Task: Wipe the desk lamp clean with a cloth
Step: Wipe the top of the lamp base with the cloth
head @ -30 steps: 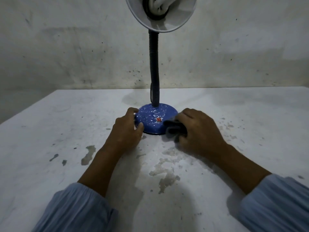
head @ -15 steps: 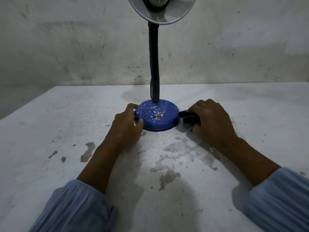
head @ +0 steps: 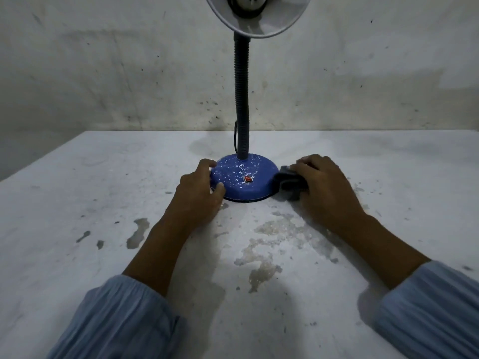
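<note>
From the head view, the desk lamp [head: 243, 177] stands at the desk's [head: 77, 203] centre, its shade cut off by the top edge. The left hand [head: 199, 195] curls its grip round the blue base at 9 o'clock. At 3 o'clock the right hand [head: 326, 190] clutches a dark cloth [head: 289, 183] against the base, its fingers hiding most of the cloth.

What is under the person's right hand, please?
A dark cloth sticks out from beneath the right hand, pressed against the lamp base. The rest of the cloth is covered by the fingers.
</note>
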